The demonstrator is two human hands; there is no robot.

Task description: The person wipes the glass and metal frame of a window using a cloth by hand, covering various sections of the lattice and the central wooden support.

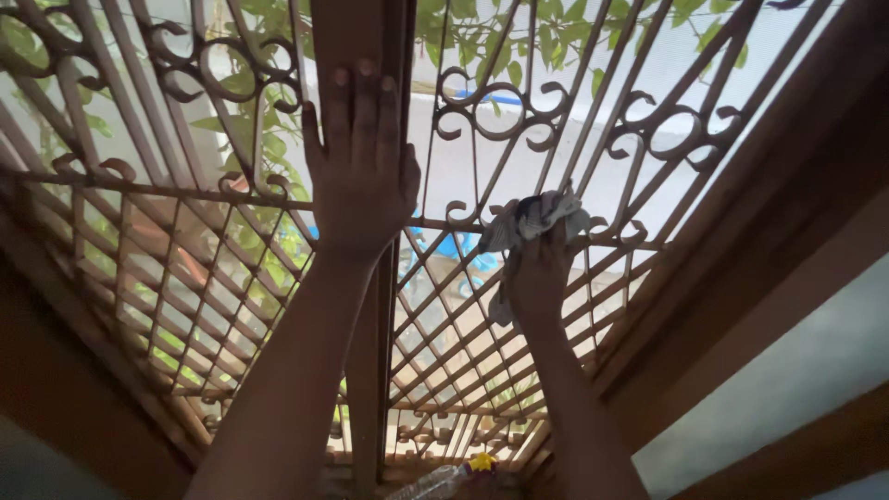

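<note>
Here my right hand (pixel 535 278) has its grip closed on a crumpled grey-white cloth (pixel 532 218), pressed to the brown scrolled iron window grille (pixel 593 148) right of the upright wooden centre post (pixel 356 37), where my left hand (pixel 361 171) lies open and flat.

Two bare forearms, no sleeves, left hand (pixel 361 157), right hand (pixel 535 278)

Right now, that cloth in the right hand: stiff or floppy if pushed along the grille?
Probably floppy: the cloth is bunched in the right hand, with a tail hanging below. Likely light. It may snag on the grille scrolls.
</note>
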